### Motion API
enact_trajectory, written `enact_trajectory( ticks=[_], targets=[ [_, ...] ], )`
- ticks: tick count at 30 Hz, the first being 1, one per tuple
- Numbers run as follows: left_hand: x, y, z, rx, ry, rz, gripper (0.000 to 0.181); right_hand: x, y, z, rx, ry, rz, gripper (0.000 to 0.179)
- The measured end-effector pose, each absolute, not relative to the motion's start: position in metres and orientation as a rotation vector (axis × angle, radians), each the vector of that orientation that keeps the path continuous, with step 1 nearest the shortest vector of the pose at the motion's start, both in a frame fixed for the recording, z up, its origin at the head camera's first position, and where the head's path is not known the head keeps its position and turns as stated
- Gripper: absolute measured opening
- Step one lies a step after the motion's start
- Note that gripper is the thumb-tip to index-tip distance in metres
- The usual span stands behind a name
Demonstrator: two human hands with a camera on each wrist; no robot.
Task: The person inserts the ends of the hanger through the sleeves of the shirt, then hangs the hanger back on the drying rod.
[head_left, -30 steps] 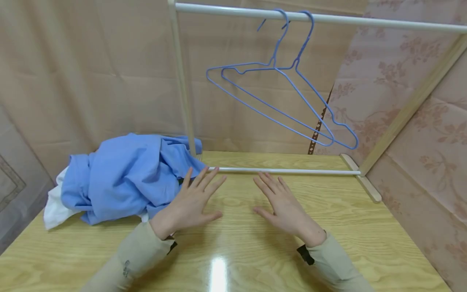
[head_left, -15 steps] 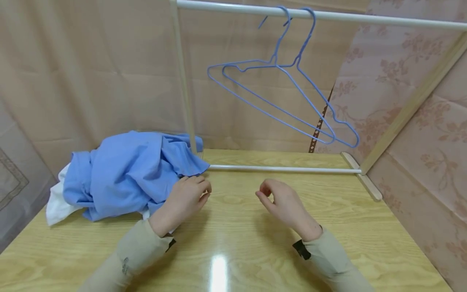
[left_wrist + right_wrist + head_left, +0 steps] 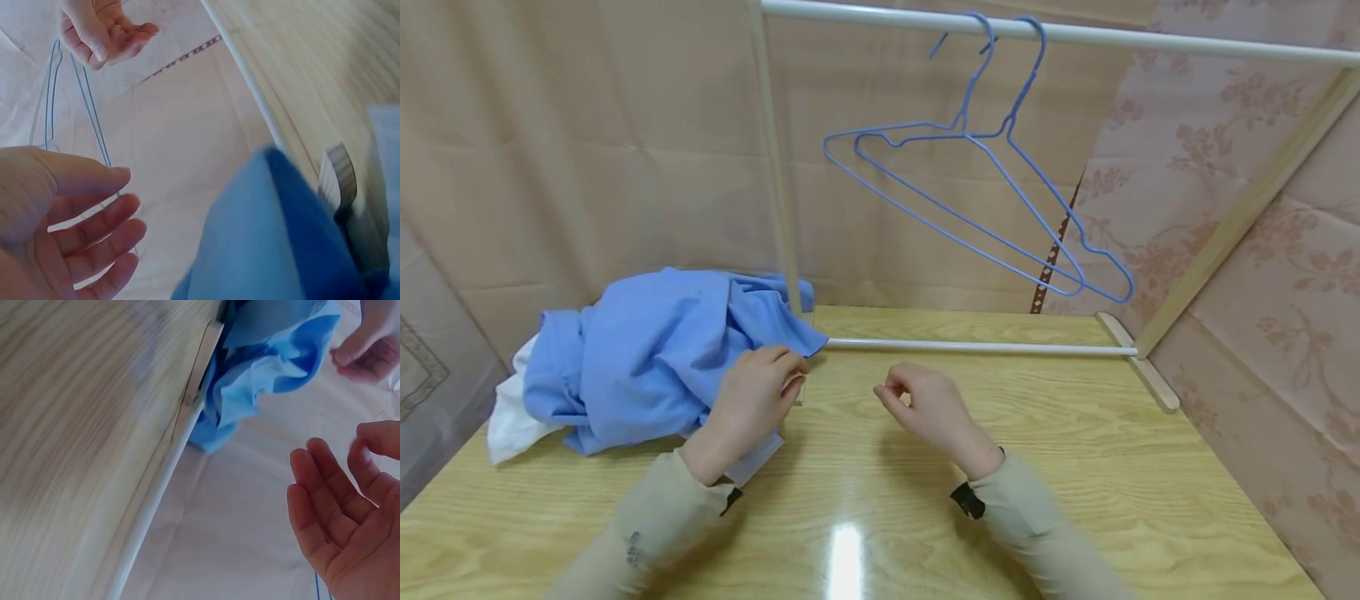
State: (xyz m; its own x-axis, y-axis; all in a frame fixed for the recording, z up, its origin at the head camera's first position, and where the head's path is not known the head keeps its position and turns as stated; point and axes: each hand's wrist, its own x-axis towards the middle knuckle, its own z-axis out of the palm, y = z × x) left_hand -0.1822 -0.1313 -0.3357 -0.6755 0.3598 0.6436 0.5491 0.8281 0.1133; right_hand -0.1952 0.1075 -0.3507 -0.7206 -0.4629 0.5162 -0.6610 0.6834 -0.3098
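Note:
My left hand [image 3: 747, 404] hovers beside a crumpled blue cloth garment [image 3: 640, 358] on the table, its fingers loosely curled. In the left wrist view nothing lies between its fingers [image 3: 103, 240], and a fold of the blue garment [image 3: 250, 231] rises beside it. To the right, my right hand [image 3: 928, 412] is held over the table with relaxed, bent fingers. Thumb and index finger come close together in the right wrist view, and the palm [image 3: 369, 550] holds nothing. Two blue wire hangers [image 3: 964, 117] hang from the rack's top rail [image 3: 1135, 40], beyond both hands.
White cloth [image 3: 520, 417] sticks out from under the garment at the left. A pale flat corner [image 3: 756, 460] shows below my left wrist. The rack's lower rod [image 3: 985, 346] crosses the back of the wooden table [image 3: 1075, 433], ending at a wooden foot [image 3: 1157, 387]. Curtains hang behind.
Both hands were spread with straight fingers; the fingers have since bent loosely. Both hands have shifted left, and the pale corner below the left wrist has come into sight. Garment and hangers stay put.

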Motion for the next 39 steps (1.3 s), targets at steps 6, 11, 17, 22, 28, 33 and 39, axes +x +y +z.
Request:
enact_trajectory(
  ticks=[6, 11, 17, 22, 28, 33, 39],
  targets=[
    [-0.185, -0.148, -0.329, -0.476, -2.251, -0.426, 0.006, -0.201, 0.086, -0.346, 0.949, -2.615, 0.689, 0.009],
    [-0.187, -0.165, -0.321, -0.312, -2.220, -0.464, 0.004, -0.205, 0.067, -0.340, 1.024, -2.649, 0.633, 0.013],
    [-0.190, -0.188, -0.315, -0.184, -2.221, -0.522, 0.008, -0.206, 0.036, -0.341, 1.130, -2.643, 0.554, 0.027],
    [-0.197, -0.204, -0.314, -0.131, -2.291, -0.526, 0.022, -0.205, 0.013, -0.339, 1.192, -2.691, 0.515, 0.047],
    [-0.202, -0.225, -0.314, -0.081, -2.432, -0.476, 0.049, -0.204, -0.012, -0.339, 1.252, -2.704, 0.462, 0.066],
    [-0.204, -0.241, -0.313, -0.002, -2.542, -0.448, 0.060, -0.205, -0.029, -0.340, 1.336, -2.640, 0.395, 0.076],
    [-0.206, -0.250, -0.311, 0.063, -2.454, -0.482, 0.058, -0.207, -0.046, -0.343, 1.381, -2.619, 0.318, 0.090]
  ],
)
